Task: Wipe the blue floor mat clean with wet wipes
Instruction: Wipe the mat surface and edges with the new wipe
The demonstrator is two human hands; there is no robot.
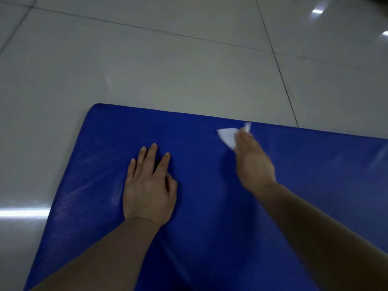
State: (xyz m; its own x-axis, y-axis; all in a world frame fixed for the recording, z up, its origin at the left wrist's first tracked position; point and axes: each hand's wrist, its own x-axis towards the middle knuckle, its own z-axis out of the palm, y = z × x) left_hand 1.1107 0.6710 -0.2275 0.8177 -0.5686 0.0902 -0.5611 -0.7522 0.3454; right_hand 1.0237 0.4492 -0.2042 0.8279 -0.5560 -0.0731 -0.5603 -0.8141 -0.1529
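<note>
On the smooth blue padded floor mat [210, 206], left hand [149, 185] presses flat, fingers straight; right hand [253, 162], blurred, grips a crumpled white wet wipe [227, 135] near the far edge.

No readable text, labels, brands or numbers anywhere.

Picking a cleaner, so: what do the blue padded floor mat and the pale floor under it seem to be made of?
Blue padded floor mat: probably vinyl-covered foam; smooth, faintly shiny skin, rounded thick corner, whitish smears. Pale floor: likely glazed tile; glossy reflections, dark grout lines.
</note>
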